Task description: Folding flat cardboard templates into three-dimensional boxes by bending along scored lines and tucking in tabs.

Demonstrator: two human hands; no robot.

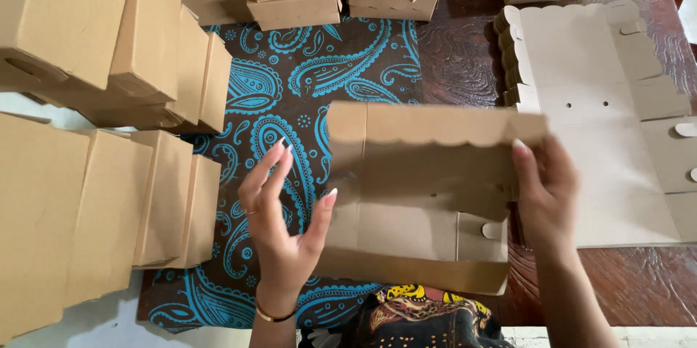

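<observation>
The right hand (544, 188) is pinching the half-folded box (425, 195) at its 3 o'clock edge to keep it up over the tabletop (457, 57), while the left hand (279, 210), fingers spread open, is waiting at 9 o'clock beside it, with flat sheets (595, 115) stacked at 2 o'clock.

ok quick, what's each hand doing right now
Left hand: open, fingers spread, thumb tip at the left edge of the half-folded cardboard box; not gripping it.
Right hand: closed on the box's right edge, holding it up.
</observation>
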